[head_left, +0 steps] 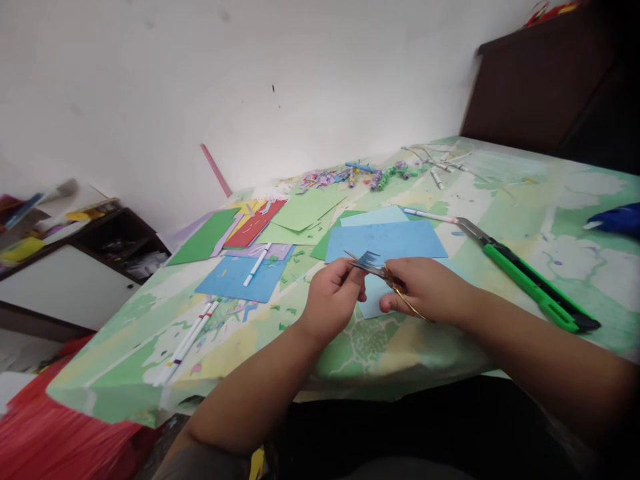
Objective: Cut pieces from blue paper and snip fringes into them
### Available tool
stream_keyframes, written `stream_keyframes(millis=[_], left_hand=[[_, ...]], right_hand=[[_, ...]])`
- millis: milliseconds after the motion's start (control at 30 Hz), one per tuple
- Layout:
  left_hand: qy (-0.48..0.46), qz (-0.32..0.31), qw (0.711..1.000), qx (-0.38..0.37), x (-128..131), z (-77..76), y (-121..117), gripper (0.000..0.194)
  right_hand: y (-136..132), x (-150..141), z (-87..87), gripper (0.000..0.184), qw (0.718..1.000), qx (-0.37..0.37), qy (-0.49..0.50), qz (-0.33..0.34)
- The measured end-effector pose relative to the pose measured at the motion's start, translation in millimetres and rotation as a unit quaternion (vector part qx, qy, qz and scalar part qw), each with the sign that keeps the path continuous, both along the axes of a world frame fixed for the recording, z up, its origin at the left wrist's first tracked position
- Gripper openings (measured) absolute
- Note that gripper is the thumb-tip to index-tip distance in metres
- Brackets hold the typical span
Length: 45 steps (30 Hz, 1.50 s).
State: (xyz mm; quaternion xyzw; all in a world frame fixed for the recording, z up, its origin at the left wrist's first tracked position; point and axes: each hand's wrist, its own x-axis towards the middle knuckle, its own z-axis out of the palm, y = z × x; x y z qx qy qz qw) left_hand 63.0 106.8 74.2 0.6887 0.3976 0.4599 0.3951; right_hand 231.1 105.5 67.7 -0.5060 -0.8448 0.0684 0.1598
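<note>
My left hand (336,293) pinches a small blue piece of paper (369,259) whose upper edge is cut into thin strips. Gold-handled scissors (395,285) are in my right hand (430,288), its fingers through and around the handles. The blades reach left to the blue piece, close to my left fingertips. Just behind both hands lies a blue sheet (387,240) on top of other sheets. Part of a pale blue sheet (373,305) shows beneath the scissors.
A green utility knife (530,277) lies at the right. Left are a blue sheet (240,279) bearing a marker (257,265), more markers (193,343) and paper scraps. Green and red sheets (257,227) lie farther back, with curled paper coils (383,177) near the wall.
</note>
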Motion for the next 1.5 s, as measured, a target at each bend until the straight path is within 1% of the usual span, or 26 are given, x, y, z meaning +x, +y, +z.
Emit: stream_keyframes(millis=[333,633,767,900,1100,1267,1500], left_hand=[[0.036,0.007,0.999,0.028,-2.7,1.6,-0.7,0.023],[0.039,0.010,0.998,0.038,-2.6,0.6,-1.4,0.024],[0.030,0.014,0.999,0.040,-2.6,1.3,-1.5,0.025],[0.020,0.040,0.998,0.047,-3.3,1.7,-0.6,0.029],[-0.010,0.042,0.999,0.031,-2.6,0.8,-0.6,0.025],[0.010,0.045,0.998,0.046,-1.8,1.6,-2.0,0.024],[0.059,0.054,0.993,0.082,-3.2,1.3,-2.6,0.025]], right_hand=[[-0.1,-0.1,0.8,0.047,0.999,0.025,-0.027,-0.018],[-0.1,-0.6,1.1,0.050,0.999,0.027,-0.029,-0.030],[-0.2,-0.1,2.0,0.049,0.999,0.025,-0.019,-0.027],[-0.1,0.5,2.4,0.047,1.000,0.012,-0.008,-0.019],[1.1,1.2,0.5,0.043,1.000,-0.006,0.001,-0.017],[1.6,0.3,1.0,0.042,1.000,-0.013,-0.006,-0.020],[1.8,1.0,0.0,0.040,1.000,0.006,-0.011,-0.007]])
